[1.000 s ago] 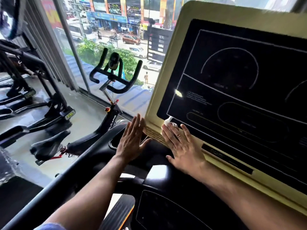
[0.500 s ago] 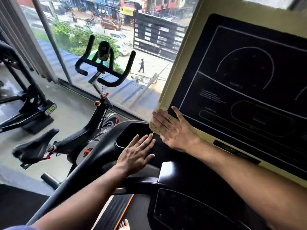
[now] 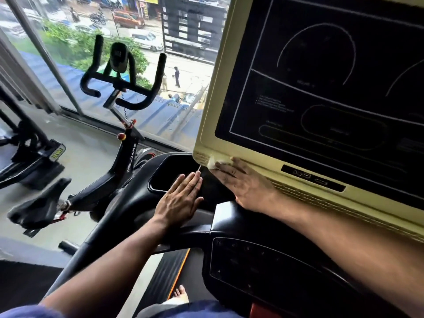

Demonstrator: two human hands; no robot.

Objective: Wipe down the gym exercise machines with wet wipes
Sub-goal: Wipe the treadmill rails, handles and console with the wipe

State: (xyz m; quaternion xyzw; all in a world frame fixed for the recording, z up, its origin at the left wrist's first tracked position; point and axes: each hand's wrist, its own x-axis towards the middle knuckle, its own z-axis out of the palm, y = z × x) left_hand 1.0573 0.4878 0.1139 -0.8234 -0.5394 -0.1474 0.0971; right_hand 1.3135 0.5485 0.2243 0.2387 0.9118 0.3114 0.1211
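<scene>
I have my right hand [image 3: 243, 184] laid flat, fingers straight and together, pressing a white wet wipe [image 3: 214, 162] against the lower left corner of the treadmill console [image 3: 220, 88], on its cream bezel just below the dark screen. Only a crumpled edge of the wipe shows past my fingertips; the remainder is hidden under the hand. My left hand [image 3: 181, 200] is open too, fingers straight and close together, resting on the black console housing [image 3: 128, 198] beside the recessed cup tray [image 3: 169, 171], holding nothing and apparently bracing me.

I judge the step in hand to be wiping the bottom edge of the console frame, at its left end. The vent slots [image 3: 305, 193] and the long lower strip running to the right look like the stretch left to cover. The next move calls for sliding the flat hand along that strip with even pressure, keeping the wipe trapped under the fingers so it does not bunch or slip out at the corner. The spin bike [image 3: 119, 157] by the window stands well apart, and I cannot tell whether it has been cleaned.
</scene>
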